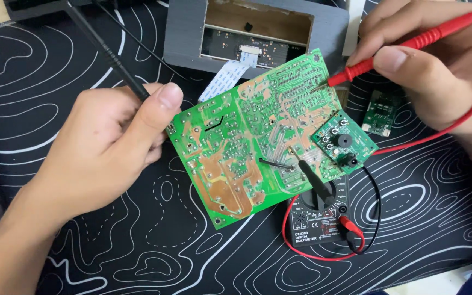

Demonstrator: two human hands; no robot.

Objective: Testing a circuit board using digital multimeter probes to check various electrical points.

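your left hand point(102, 150) pinches the black probe point(107, 54), tip off the green circuit board point(252, 136); right hand point(438, 65) grips the red probe point(405, 46), tip on solder. reading seems half set.

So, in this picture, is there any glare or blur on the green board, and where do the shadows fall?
Head view: light is soft and even; the green circuit board is sharp, its solder side only faintly shiny, no harsh glare. The left hand casts a soft shadow on the patterned mat. The right hand looks slightly soft near the frame edge.
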